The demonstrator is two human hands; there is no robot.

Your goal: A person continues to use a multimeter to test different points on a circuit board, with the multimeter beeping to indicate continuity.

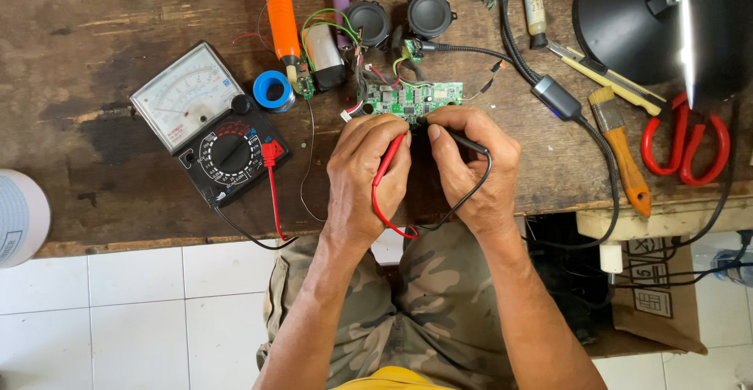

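I see my left hand (pixel 367 172) curled tight around a slim red test probe (pixel 390 161), its tip at the near edge of the small green circuit board (pixel 409 99) lying on the worn brown wooden bench (pixel 118 13). My right hand (pixel 471 169) pinches a black probe (pixel 463 142) the same way, fingers closed, touching that board edge too. Both leads run left to the black analogue multimeter with its white dial (pixel 208 122). Red-handled scissors (pixel 689 147) lie well apart, right.

Worn wooden bench (pixel 102 13) carries multimeter (pixel 208 123), circuit board (pixel 408 98), scissors (pixel 686 143)
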